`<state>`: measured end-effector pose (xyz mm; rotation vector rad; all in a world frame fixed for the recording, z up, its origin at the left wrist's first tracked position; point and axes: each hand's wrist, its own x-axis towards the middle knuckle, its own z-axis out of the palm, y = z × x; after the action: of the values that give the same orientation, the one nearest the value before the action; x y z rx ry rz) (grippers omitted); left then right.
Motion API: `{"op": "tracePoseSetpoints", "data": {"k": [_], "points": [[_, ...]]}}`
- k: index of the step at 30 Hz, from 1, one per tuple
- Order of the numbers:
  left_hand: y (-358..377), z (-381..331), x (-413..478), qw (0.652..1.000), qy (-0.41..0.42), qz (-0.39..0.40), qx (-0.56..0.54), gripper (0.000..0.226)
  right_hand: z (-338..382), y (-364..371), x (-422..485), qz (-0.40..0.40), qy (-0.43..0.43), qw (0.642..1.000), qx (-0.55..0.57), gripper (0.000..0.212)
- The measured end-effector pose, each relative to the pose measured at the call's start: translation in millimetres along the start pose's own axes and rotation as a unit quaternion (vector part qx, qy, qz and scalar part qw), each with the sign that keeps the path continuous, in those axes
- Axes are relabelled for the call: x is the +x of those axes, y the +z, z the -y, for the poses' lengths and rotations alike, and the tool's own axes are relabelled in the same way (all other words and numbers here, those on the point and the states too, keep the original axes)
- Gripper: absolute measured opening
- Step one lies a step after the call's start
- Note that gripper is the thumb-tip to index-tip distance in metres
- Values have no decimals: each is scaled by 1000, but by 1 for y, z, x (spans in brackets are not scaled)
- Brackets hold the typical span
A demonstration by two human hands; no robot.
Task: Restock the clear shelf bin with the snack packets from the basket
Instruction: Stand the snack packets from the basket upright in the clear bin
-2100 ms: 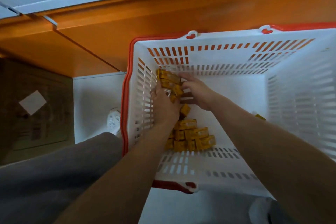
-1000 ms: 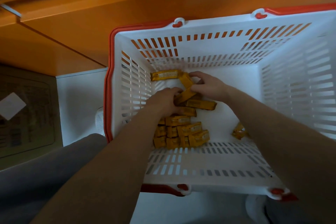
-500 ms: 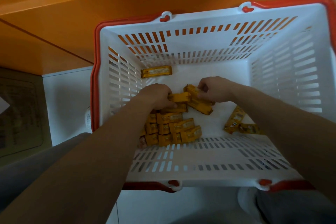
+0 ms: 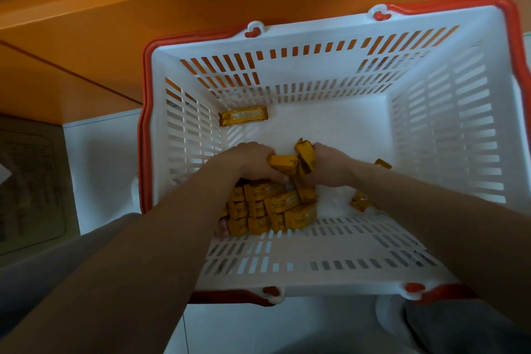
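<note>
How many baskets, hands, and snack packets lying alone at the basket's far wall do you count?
basket: 1
hands: 2, left hand and right hand, each gripping packets
lone packet at the far wall: 1
Total: 4

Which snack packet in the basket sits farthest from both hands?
The lone packet lying flat at the far-left corner of the basket floor. The other packets are held in or crowd close around the left hand and right hand.
</note>
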<state>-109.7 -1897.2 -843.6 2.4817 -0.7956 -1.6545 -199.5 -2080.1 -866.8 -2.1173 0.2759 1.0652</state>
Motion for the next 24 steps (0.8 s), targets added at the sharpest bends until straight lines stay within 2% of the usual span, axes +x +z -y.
{"op": "tracePoseSetpoints", "data": {"k": [2,6,8,11,12,16,18,21,22,24], "points": [[1,0,0,1000,-5,-11,9,41,0,0,-4,11,2,998,56,27],[0,-3,-8,995,-11,-80,-56,36,-1,-20,-15,-1,53,986,157,32],[-10,-10,-19,984,-16,-132,-114,33,4,-35,-25,-18,49,980,193,27],[-29,-23,-43,956,-18,-165,-240,40,20,-63,-50,-57,29,968,243,30],[-36,-29,-54,943,-18,-168,-288,43,27,-73,-61,-65,15,964,259,30],[-62,-58,-109,870,10,-151,-469,28,67,-120,-120,-81,-64,928,359,35],[-80,-74,-142,845,47,-133,-516,34,93,-143,-158,-95,-90,914,383,36],[-113,-98,-202,825,104,-115,-544,21,131,-169,-220,-111,-114,908,387,59],[-124,-105,-224,823,121,-108,-544,19,141,-175,-239,-117,-117,906,389,62],[-142,-119,-267,830,158,-100,-526,30,158,-186,-276,-127,-128,901,395,55]]}}
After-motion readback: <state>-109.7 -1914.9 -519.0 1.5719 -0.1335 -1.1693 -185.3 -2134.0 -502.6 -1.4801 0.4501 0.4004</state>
